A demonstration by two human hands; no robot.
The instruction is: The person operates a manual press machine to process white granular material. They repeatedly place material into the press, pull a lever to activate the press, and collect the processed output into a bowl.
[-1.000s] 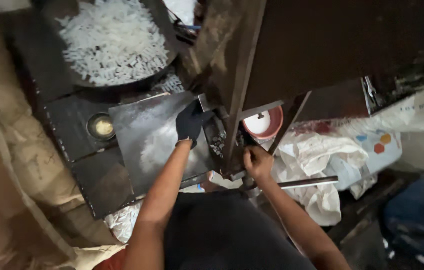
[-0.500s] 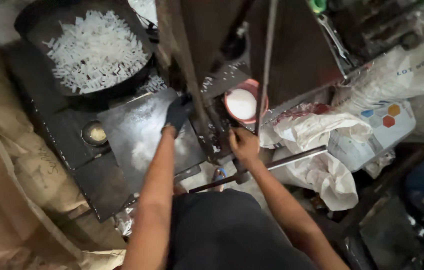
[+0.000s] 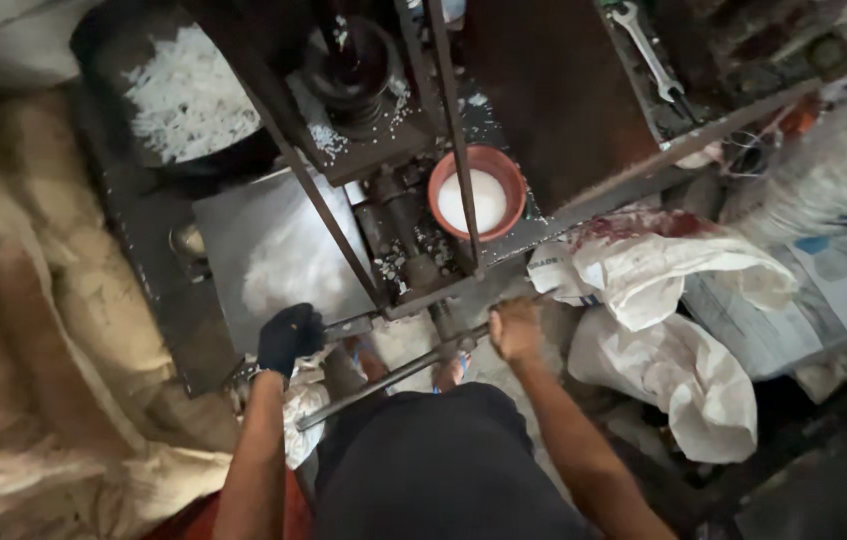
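My left hand (image 3: 289,336), in a dark glove, grips the near edge of a flat grey metal tray (image 3: 273,250) dusted with white powder. My right hand (image 3: 515,328), bare, is closed around a long metal lever bar (image 3: 393,375) that runs across the front of a dark iron press machine (image 3: 393,210). A red-brown bowl (image 3: 477,192) of white powder sits on the machine frame just beyond my right hand.
A large dark pan (image 3: 183,100) of white shreds stands at the back left. White sacks (image 3: 683,330) lie to the right, one stained red. Tan burlap sacks (image 3: 33,330) fill the left. A wrench (image 3: 651,58) rests on the machine top.
The view has tipped so the machine sits higher in frame. My gloved left hand slid from the tray's far right edge back to its near edge. My right hand stays on the lever.
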